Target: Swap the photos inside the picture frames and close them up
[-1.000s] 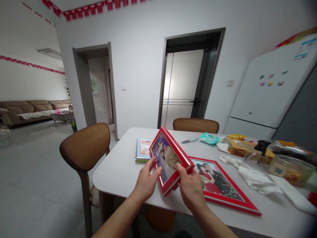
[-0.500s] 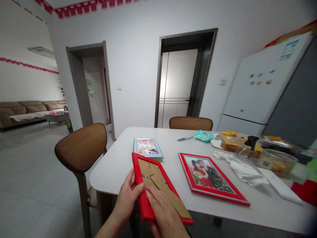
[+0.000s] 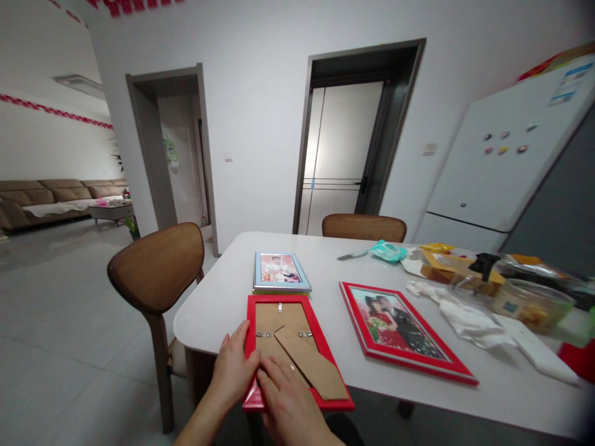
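A red picture frame (image 3: 326, 353) is face down at the table's near edge, its brown backing board and slanted stand leg (image 3: 309, 365) showing. Small metal clips sit on the board. My left hand (image 3: 235, 365) grips the left side, thumb on top and fingers along the outer edge. Over the lower left part lies my right hand (image 3: 290, 396), fingers bent across the backing and near rail; its thumb is hidden. Just beyond is a light blue picture frame (image 3: 282, 289), face up. A second red picture frame (image 3: 413, 365) with a photo of two people lies face up to the right.
On the white table (image 3: 214, 291) are a knife (image 3: 352, 255), a teal packet (image 3: 388, 251), crumpled white tissue (image 3: 469, 322), a clear round tub (image 3: 532, 306) and a white flat box (image 3: 534, 350). Wooden chairs stand left (image 3: 162, 266) and behind (image 3: 365, 228).
The held red frame has gone from tilted to flatter and squarer to the table, its far end coming down near the blue frame. Both hands stay on it. The view has shifted slightly.
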A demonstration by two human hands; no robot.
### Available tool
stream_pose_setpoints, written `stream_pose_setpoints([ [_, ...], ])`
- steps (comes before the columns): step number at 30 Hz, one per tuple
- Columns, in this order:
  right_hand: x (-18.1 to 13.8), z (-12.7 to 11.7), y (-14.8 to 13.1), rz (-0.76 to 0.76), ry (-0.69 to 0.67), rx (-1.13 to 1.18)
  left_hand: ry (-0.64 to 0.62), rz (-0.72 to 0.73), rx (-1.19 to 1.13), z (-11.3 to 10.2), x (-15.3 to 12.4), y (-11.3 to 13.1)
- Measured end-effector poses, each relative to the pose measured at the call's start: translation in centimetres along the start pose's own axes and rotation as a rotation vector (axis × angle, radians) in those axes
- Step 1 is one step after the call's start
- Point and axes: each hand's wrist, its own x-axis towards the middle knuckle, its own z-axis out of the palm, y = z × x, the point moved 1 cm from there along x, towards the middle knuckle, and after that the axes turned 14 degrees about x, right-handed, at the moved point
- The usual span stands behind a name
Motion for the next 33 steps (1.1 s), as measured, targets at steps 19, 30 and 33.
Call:
stream_pose_setpoints([
  [19, 2.6, -7.4, 7.1, 0.353, 0.215, -0.122, -0.028, 0.032, 0.059, 0.0, -0.1, 0.1],
  [30, 3.5, -7.2, 5.1, 0.236, 0.207, -0.244, -0.008, 0.036, 0.061, 0.4, -0.2, -0.1],
  [33, 4.7, -5.9, 3.4, 0.124, 0.121, -0.167, 0.001, 0.047, 0.078, 0.5, -0.2, -0.2],
])
